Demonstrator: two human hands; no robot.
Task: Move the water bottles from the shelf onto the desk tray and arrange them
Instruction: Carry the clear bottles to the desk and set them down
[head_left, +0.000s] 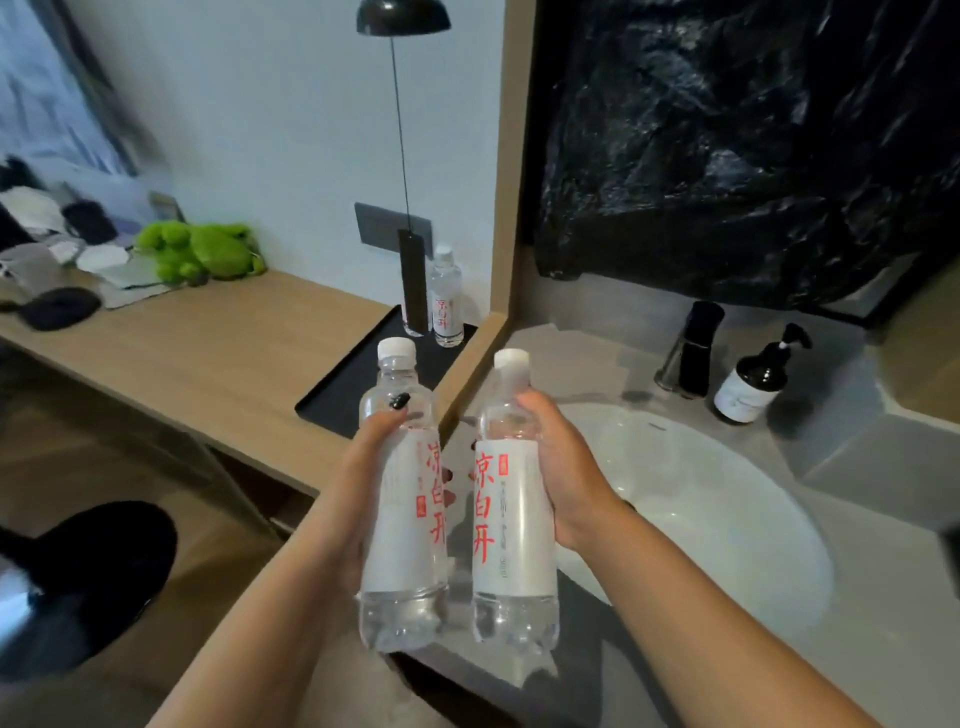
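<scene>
Now left hand (363, 467) grips one upright bottle (402, 499); right hand (563, 467) grips another (511, 499).

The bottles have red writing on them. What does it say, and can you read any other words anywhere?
"凉白开": left hand's bottle.
"凉白开": right hand's bottle.
"凉白开": bottle on the tray, only just legible.
Small grey print, red stamps on the held bottles: too small.
Pump bottle label: blurred.

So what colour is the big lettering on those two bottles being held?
Red, on white labels, clearest in the head view.
</scene>
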